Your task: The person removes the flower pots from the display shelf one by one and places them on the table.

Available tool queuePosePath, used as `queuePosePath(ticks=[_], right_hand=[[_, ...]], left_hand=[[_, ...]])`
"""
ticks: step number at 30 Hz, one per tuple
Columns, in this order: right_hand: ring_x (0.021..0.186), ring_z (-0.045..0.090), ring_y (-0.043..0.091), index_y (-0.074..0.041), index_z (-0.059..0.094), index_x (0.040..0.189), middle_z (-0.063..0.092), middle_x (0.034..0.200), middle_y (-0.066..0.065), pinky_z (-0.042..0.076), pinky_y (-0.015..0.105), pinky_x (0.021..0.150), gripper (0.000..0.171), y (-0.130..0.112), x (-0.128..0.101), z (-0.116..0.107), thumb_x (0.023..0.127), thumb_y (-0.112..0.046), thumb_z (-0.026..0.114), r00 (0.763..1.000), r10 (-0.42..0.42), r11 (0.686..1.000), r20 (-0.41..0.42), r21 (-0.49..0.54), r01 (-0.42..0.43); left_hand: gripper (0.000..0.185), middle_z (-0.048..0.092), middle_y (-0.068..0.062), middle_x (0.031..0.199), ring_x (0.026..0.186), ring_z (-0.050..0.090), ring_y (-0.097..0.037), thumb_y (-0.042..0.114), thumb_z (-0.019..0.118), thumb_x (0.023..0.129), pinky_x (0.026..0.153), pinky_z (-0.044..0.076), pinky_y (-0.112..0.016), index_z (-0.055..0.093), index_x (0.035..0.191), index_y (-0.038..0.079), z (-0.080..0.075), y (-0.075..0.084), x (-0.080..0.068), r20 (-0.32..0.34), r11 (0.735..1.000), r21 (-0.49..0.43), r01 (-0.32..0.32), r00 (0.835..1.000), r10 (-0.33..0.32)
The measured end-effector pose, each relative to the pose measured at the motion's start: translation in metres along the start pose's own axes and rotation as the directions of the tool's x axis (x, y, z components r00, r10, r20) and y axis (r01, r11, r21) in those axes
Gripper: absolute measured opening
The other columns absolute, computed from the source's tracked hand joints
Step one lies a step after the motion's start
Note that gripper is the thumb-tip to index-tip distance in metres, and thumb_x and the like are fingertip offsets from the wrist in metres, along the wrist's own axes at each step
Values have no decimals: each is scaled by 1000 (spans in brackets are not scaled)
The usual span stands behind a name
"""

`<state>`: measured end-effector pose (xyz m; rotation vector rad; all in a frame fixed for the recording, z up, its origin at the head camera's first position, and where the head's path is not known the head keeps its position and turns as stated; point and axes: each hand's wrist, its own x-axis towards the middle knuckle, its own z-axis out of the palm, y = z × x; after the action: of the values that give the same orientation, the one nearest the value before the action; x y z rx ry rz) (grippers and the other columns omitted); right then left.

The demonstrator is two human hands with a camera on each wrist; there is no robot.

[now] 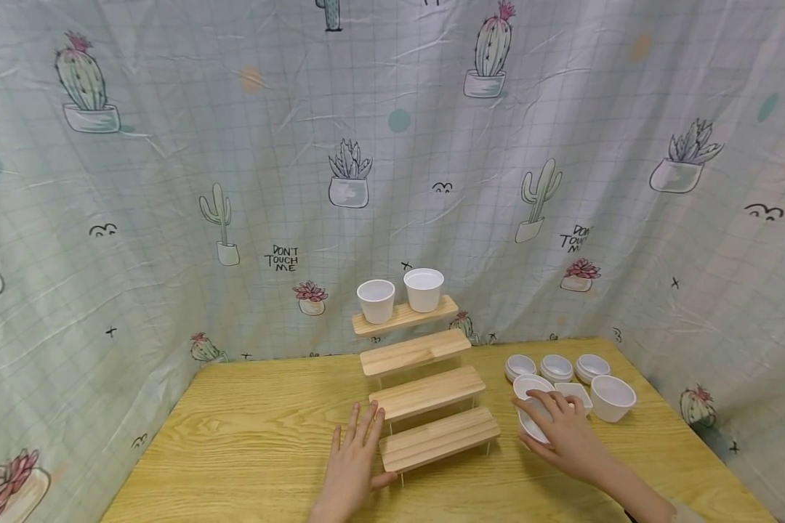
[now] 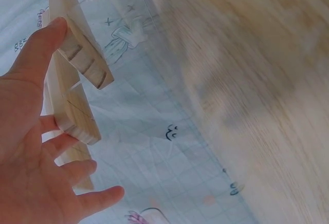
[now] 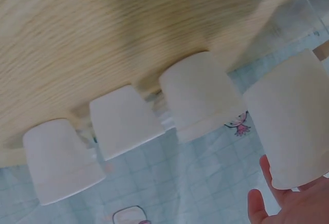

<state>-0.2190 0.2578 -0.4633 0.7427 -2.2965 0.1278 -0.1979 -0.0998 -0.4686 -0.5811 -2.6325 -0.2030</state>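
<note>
A four-step wooden riser [image 1: 425, 392] stands mid-table with two white cups [image 1: 376, 299] on its top step. My left hand [image 1: 358, 444] lies flat on the table with fingers spread, its thumb against the left end of the lowest step [image 1: 440, 438]. The left wrist view shows the left hand [image 2: 36, 152] with the thumb tip touching a step end [image 2: 82, 59]. My right hand [image 1: 560, 430] grips a white bowl [image 1: 531, 428] to the right of the riser, tilting it. In the right wrist view that bowl [image 3: 294, 121] sits just above my fingertips [image 3: 264, 198].
More white bowls stand at the back right: three small stacks [image 1: 556, 367], a square dish [image 1: 576, 392] and a deeper bowl [image 1: 613, 398]. A cactus-print cloth [image 1: 392, 160] walls in the wooden table [image 1: 255, 436] on three sides.
</note>
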Motion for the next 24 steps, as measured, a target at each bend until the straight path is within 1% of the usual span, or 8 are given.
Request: queuePosePath(ticks=[2, 6, 7, 12, 16, 21, 24], right_hand=[[91, 48, 20, -20, 56, 117, 56, 108, 8, 31, 41, 71, 46, 2, -3, 0, 84, -52, 49, 1000, -3, 1000, 9, -6, 3], [91, 47, 22, -19, 56, 116, 56, 108, 8, 30, 42, 71, 47, 7, -8, 0, 79, -47, 59, 1000, 4, 1000, 27, -16, -3], [90, 47, 22, -19, 56, 116, 56, 107, 8, 30, 42, 72, 46, 8, -9, 0, 79, -48, 59, 1000, 5, 1000, 29, -20, -5], [86, 46, 23, -19, 58, 112, 56, 103, 7, 29, 41, 70, 45, 12, -15, 3, 75, -45, 63, 1000, -4, 1000, 9, -29, 4], [85, 45, 22, -19, 60, 111, 56, 101, 5, 29, 40, 69, 46, 14, -19, 7, 73, -44, 64, 1000, -20, 998, -7, -53, 20], [84, 45, 22, -19, 59, 114, 57, 103, 4, 30, 40, 68, 47, 13, -21, 9, 76, -47, 60, 999, -31, 998, -10, -52, 30], [84, 45, 21, -21, 59, 115, 58, 104, 3, 30, 39, 68, 48, 13, -22, 9, 75, -48, 61, 999, -35, 998, -2, -43, 35]], left_hand=[[98, 31, -8, 144, 129, 32, -37, 54, 70, 57, 91, 38, -61, 35, 136, 8, -1, 0, 0, 3, 1000, 1, 1, 1000, -1], [97, 30, -8, 144, 130, 30, -36, 53, 70, 58, 94, 36, -61, 34, 137, 8, -2, 1, 1, 26, 1000, 3, 11, 1000, -11], [97, 30, -8, 145, 131, 29, -36, 53, 70, 59, 94, 36, -61, 34, 137, 8, -3, 1, 1, 32, 1000, 0, 13, 999, -13], [97, 29, -7, 145, 132, 28, -35, 53, 69, 59, 95, 35, -61, 33, 137, 9, -4, 1, 0, 56, 1000, 0, 21, 998, -21], [97, 29, -7, 145, 132, 28, -35, 54, 69, 59, 95, 36, -61, 32, 138, 9, -3, 1, 0, 56, 1000, 5, 21, 998, -22], [97, 29, -7, 145, 131, 29, -35, 54, 68, 59, 94, 37, -60, 33, 137, 9, -2, 1, 0, 45, 1000, 11, 18, 999, -19], [97, 30, -7, 145, 130, 30, -36, 54, 68, 59, 93, 38, -61, 33, 137, 9, -2, 1, 0, 33, 1000, 14, 13, 999, -13]])
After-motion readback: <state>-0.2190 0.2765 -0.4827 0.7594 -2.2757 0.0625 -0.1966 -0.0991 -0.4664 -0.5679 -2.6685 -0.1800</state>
